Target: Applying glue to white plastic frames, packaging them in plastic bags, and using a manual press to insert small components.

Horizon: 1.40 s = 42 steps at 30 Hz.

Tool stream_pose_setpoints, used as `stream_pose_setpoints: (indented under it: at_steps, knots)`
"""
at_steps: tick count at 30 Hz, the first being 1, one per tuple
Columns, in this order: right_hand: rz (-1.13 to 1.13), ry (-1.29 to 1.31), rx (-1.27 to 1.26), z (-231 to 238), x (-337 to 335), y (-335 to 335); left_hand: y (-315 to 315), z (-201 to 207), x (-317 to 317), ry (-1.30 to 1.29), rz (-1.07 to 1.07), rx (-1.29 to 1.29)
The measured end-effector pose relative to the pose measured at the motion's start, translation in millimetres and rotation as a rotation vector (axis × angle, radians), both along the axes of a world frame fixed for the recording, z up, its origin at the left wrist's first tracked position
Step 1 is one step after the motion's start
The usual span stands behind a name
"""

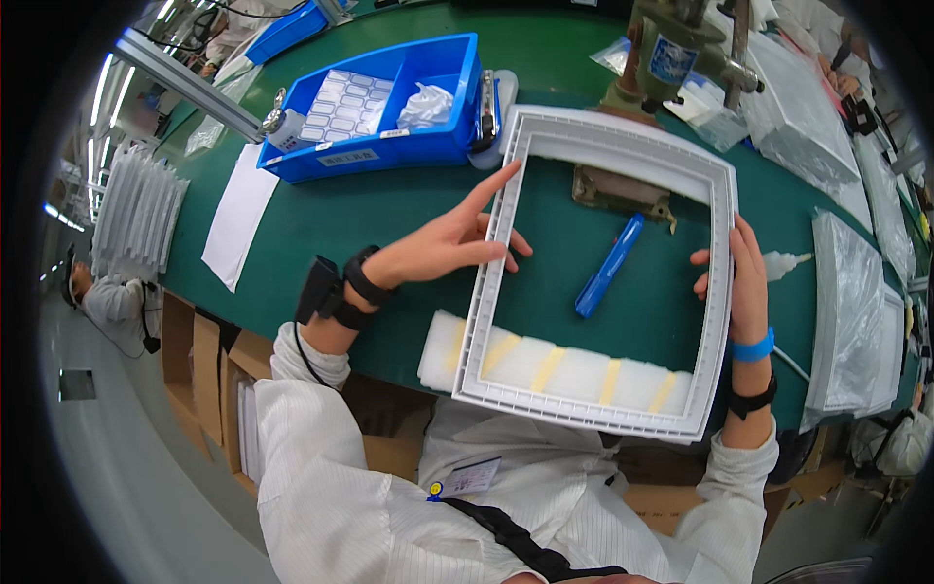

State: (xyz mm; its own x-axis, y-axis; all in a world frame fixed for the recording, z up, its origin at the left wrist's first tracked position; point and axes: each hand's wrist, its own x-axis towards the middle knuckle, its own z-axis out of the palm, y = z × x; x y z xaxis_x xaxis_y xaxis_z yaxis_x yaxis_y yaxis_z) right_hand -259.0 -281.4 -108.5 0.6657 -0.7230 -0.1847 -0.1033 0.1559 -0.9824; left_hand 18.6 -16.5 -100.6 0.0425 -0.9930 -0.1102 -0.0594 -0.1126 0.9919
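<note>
A white plastic frame (721, 292), roughly rectangular with a ribbed rim, lies tilted over the near edge of the bench. My left hand (443, 243) holds its left rail: the index finger stretches along the rail, the thumb rests on it, and other fingertips show inside the opening. On the opposite side my right hand (747, 282) wraps round the right rail, fingertips reaching inside. Under the frame's near side is a white foam strip (525, 365) with yellow tape bands. Through the opening I see a blue marker pen (610, 266) lying on the green mat.
Behind the frame stands a metal press (652, 68), its base partly within the opening. A blue divided bin (379, 151) with labels and a white paper sheet (236, 219) lie to the left. Plastic-wrapped white parts (846, 311) are stacked at right. Other people work nearby.
</note>
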Motion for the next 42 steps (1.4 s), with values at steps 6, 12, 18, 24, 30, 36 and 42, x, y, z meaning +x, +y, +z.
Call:
stream_pose_setpoints:
  at_steps: [6,12,18,24,30,36,42]
  knots:
    - [0.013,-0.042,-0.003,7.3,1.5,5.2,9.9,-13.0,-8.1,0.087,0.092,-0.117]
    - [0.009,-0.022,-0.025,1.2,-1.7,9.2,17.2,-15.9,-10.1,-0.009,0.139,-0.169]
    - [0.008,-0.032,-0.015,-0.8,-0.7,9.3,17.7,-15.7,-7.8,-0.131,0.107,-0.138]
    - [0.031,-0.028,-0.061,-0.9,-0.5,1.0,15.5,-15.2,-8.9,-0.160,0.110,-0.184]
    - [0.010,-0.002,-0.107,-6.6,-3.5,2.6,18.3,-16.9,-11.2,-0.115,0.089,-0.232]
    - [-0.005,0.023,-0.082,-7.3,0.1,5.7,18.1,-14.5,-7.6,-0.210,0.089,-0.208]
    - [-0.024,0.053,-0.079,5.5,3.9,12.2,15.9,-13.5,-3.7,-0.252,0.082,-0.156]
